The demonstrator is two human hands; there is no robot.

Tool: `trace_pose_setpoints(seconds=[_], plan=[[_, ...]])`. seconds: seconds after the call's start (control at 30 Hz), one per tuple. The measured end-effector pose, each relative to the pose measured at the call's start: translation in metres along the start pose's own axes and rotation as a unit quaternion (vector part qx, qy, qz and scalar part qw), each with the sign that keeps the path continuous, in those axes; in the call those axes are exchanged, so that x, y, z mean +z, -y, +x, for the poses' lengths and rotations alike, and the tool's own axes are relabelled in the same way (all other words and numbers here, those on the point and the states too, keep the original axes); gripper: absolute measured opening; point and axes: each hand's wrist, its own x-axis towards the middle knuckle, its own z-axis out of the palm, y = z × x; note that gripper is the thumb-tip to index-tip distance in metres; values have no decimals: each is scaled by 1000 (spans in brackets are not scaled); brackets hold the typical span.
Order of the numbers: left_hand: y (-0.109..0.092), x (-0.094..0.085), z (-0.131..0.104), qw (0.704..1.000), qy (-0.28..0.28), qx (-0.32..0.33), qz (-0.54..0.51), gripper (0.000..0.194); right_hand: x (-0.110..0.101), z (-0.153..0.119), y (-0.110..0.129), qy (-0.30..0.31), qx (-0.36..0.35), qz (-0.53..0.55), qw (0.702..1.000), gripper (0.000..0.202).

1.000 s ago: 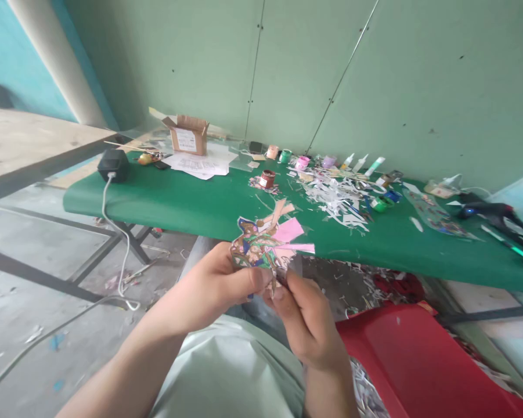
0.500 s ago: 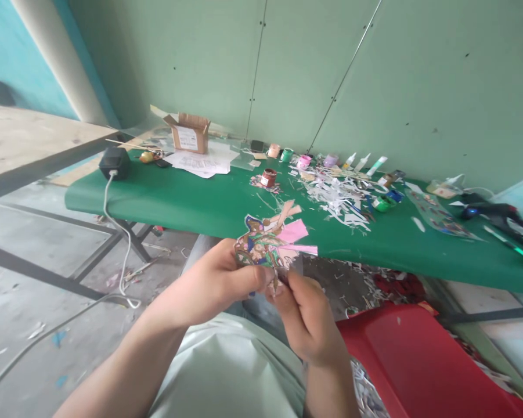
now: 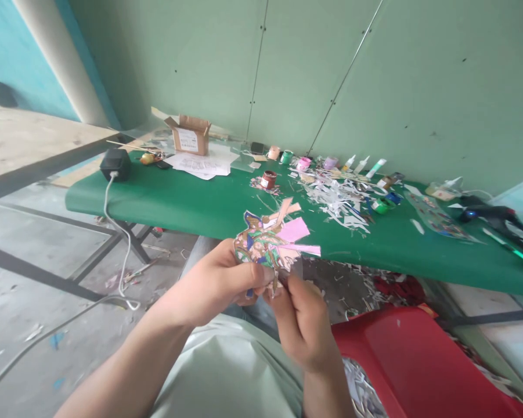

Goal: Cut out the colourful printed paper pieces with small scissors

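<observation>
One painted paper cutout (image 3: pixel 261 242) is held between the person's shirt (image 3: pixel 226 371) and the green table (image 3: pixel 191 203); the left hand (image 3: pixel 215 281) grips its lower left side, the right hand (image 3: pixel 305 316) pinches its bottom tip.

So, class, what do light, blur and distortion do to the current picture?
Head view: soft, even light, with no hard shadows on the green table; head view: print on the cardboard box too smeared to read, paper cut-out details softened; head view: wall seams splay toward the top, perhaps lens stretch.

Green table (image 3: pixel 191 203): jars (image 3: pixel 269 180), white scraps (image 3: pixel 340 200), probably paper.
</observation>
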Motion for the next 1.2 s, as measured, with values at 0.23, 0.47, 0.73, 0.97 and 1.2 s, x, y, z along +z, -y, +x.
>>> trace_pose_setpoints(seconds=[0.23,0.47,0.73,0.97,1.2], plan=[[-2,1,-2,998,-13,12,59,14,0,1,-1,4,5,-9,1000,16],[10,-4,1,992,-69,57,91,23,15,-1,-8,-106,74,99,987,20],[13,-4,2,985,-73,84,135,21,22,7,-11,-108,231,384,887,33],[16,-8,5,978,-80,91,168,26,22,13,-16,-116,263,437,852,34],[16,-25,11,953,-116,68,273,33,17,14,-55,-119,278,95,948,20]])
